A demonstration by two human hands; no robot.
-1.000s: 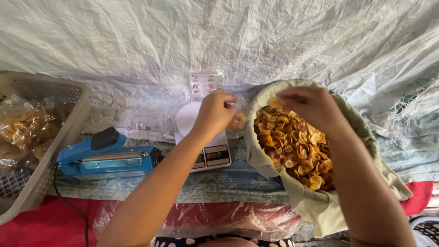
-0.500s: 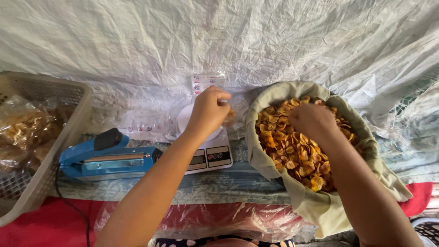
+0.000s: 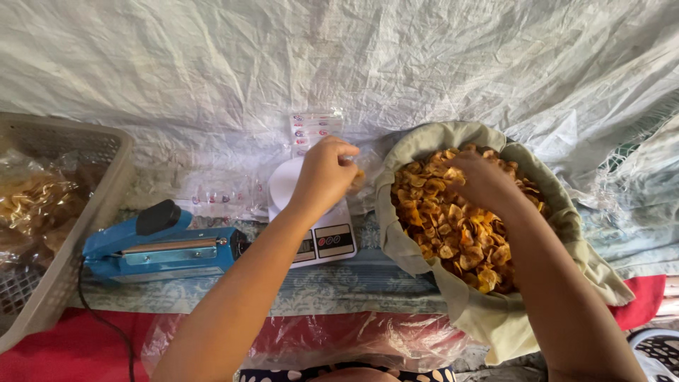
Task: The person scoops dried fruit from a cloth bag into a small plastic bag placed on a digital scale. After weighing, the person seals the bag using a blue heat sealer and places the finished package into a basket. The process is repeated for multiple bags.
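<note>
Nearest the person, a clear plastic sheet lies over red cloth at the table's front edge. Beyond it, a blue heat sealer sits left of a white digital scale. The left hand hovers over the scale, fingers pinched on a small clear bag holding a few chips. The right hand is sunk into golden chips in a cloth-lined basket, fingers curled; whether it grips any I cannot tell. Far left stands a plastic crate with filled packets.
</note>
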